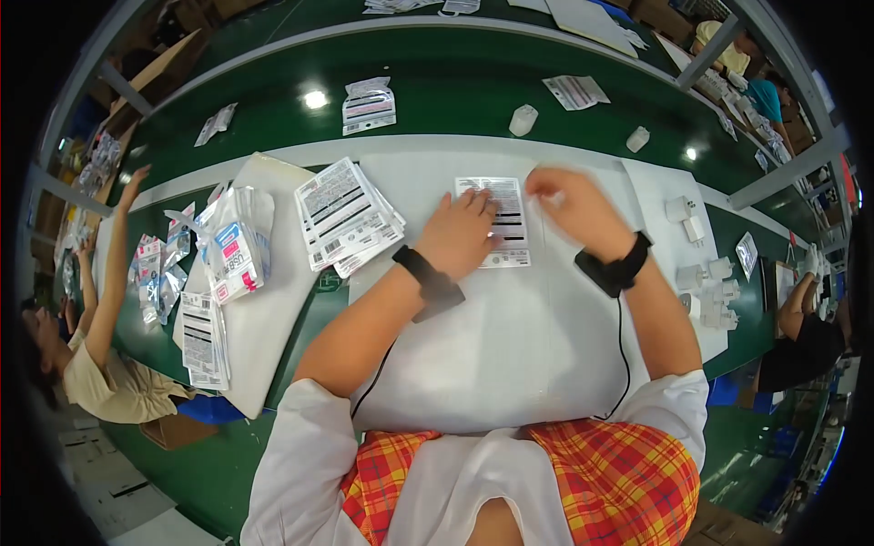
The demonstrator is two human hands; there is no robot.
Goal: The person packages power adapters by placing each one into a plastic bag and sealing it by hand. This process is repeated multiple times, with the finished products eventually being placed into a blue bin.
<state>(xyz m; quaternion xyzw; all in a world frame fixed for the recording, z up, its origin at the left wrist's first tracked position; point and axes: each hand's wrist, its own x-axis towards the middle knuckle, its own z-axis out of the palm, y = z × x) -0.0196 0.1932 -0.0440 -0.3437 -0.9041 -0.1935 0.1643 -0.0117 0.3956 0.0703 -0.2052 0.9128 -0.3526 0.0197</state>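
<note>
A green conveyor belt (437,91) curves across the far side, carrying scattered packets and a small white plug part (523,119); nearer lies the white work mat (510,355), the widest open surface here and bare between the forearms. On its left, a foam board (264,318) holds a fanned stack of printed cards (346,217) and a bundle of clear bagged packs (232,246); at the right edge sit several white chargers (710,291). The left hand (458,237) presses flat, fingers spread, on a printed packaging sleeve (499,221) lying on the mat just below the belt's edge. The right hand (576,207) hovers at the sleeve's right side, motion-blurred; whether its fingers pinch anything I cannot tell. The likely trouble is the slick sleeve sliding or creasing under the flat palm if the right hand tugs sideways, or slipping over the mat's far edge onto the belt. A wide sweep of the left elbow could knock the card stack, which already overhangs toward the mat. Room is best toward the body; a co-worker's arm (114,264) reaches up at far left, well apart.
</note>
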